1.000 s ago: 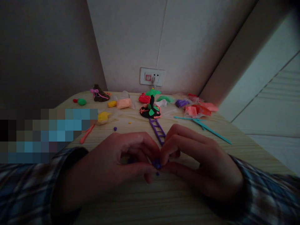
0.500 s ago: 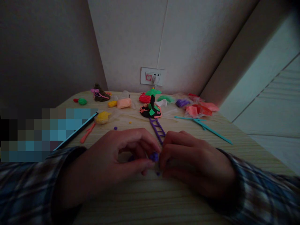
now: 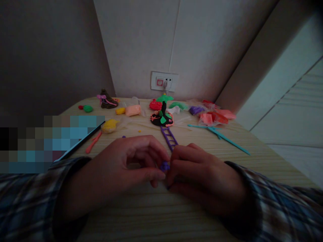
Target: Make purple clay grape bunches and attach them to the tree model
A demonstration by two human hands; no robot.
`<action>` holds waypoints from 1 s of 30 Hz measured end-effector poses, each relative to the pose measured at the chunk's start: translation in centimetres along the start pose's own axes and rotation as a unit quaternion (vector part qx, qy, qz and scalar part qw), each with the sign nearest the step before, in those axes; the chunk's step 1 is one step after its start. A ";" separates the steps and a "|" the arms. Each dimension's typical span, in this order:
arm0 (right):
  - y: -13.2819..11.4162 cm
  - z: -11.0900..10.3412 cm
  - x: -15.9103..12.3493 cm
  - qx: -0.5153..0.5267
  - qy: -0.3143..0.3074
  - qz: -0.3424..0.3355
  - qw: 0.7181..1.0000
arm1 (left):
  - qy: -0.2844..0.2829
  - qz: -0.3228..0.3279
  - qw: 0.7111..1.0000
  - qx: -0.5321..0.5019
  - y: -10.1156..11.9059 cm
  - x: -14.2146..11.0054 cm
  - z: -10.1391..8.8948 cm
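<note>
Between the thumb and fingertips of my left hand [image 3: 136, 164] is a small lumpy piece of purple clay [image 3: 165, 166]. My right hand [image 3: 199, 174] is right beside it, its fingers bent and pinched together low over the table. What those fingers hold, if anything, is hidden. Just beyond both hands lies a purple clay ladder [image 3: 169, 137], its near end covered by my right hand. It leads to a black clay base [image 3: 157, 120] carrying a black trunk with a green leafy top [image 3: 164, 98].
A tablet-like device [image 3: 83, 143] with a blurred screen lies left, near a coral clay stick [image 3: 93, 143] and yellow clay [image 3: 110, 125]. A brown clay boot shape [image 3: 108, 102] stands behind. Teal modelling tools [image 3: 229, 141] and bagged red clay [image 3: 219, 117] are at right.
My right hand has shifted left, closer to the left hand. It now mostly covers the tiny purple bit on the table. The purple piece stays in my left fingers.
</note>
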State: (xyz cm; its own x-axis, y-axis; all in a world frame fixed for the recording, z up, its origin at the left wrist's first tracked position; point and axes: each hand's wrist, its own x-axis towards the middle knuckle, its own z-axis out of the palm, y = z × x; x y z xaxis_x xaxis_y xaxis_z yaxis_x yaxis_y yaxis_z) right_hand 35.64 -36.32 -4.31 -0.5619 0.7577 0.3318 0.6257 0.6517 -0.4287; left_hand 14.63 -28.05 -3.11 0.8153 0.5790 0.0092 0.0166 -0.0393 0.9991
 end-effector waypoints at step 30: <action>-1.3 -1.1 0.4 -0.031 0.131 -0.044 0.990 | -0.013 -0.036 0.999 0.011 0.6 -0.4 0.7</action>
State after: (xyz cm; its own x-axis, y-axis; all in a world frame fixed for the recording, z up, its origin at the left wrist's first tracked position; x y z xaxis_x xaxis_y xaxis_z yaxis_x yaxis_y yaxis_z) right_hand 35.17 -36.79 -2.70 -0.4612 0.6760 0.5747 0.6180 0.7095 -0.3387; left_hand 14.74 -28.90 -2.55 0.8268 0.5590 -0.0634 0.0879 -0.0170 0.9960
